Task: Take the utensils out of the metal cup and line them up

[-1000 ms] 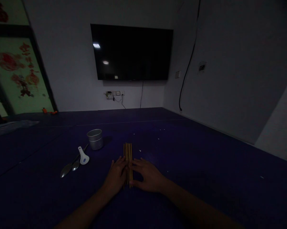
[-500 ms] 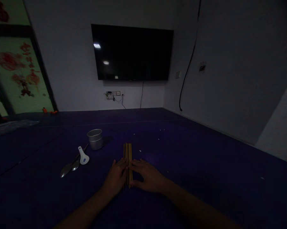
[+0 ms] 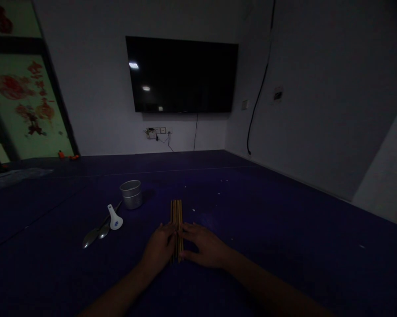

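Note:
A bundle of several thin wooden sticks (image 3: 176, 212) lies lengthwise on the dark blue surface (image 3: 284, 229), pointing away from me. My left hand (image 3: 159, 249) rests flat against the bundle's left side near its close end. My right hand (image 3: 203, 246) lies flat against its right side, fingers stretched toward the sticks. Both hands press the bundle between them; neither one wraps around it. The room is dim.
A small metal cup (image 3: 131, 193) stands left of the sticks. Nearer me lie a white ceramic spoon (image 3: 114, 218) and two metal spoons (image 3: 93, 233). A black screen (image 3: 181, 75) hangs on the far wall. A wall runs along the right.
Both hands stay against the sticks; they have slid very slightly toward me. The bundle has not shifted noticeably.

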The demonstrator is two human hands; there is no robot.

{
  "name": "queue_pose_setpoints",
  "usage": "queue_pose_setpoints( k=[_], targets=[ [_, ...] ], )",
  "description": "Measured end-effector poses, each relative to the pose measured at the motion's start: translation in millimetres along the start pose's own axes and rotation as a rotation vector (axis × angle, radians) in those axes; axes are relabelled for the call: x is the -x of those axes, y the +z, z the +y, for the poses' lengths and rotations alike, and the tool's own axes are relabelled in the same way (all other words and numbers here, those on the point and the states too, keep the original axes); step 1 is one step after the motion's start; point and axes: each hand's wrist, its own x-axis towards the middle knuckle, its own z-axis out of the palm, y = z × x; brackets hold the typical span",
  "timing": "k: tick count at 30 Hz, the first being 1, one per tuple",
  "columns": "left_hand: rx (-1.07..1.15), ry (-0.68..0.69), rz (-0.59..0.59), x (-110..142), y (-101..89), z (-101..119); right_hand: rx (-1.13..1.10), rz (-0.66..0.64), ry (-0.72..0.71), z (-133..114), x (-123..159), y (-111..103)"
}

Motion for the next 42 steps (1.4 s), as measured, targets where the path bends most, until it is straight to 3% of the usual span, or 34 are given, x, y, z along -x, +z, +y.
queue_pose_setpoints(
  k=[11,42],
  targets=[
    [0.14,0.035,0.047,0,-1.3,4,-0.022,0.016,0.01,-2,1,-1],
    [0.088,0.018,-0.003,0,6.2,-7,0.0,0.026,0.009,-1,1,-1]
  ],
)
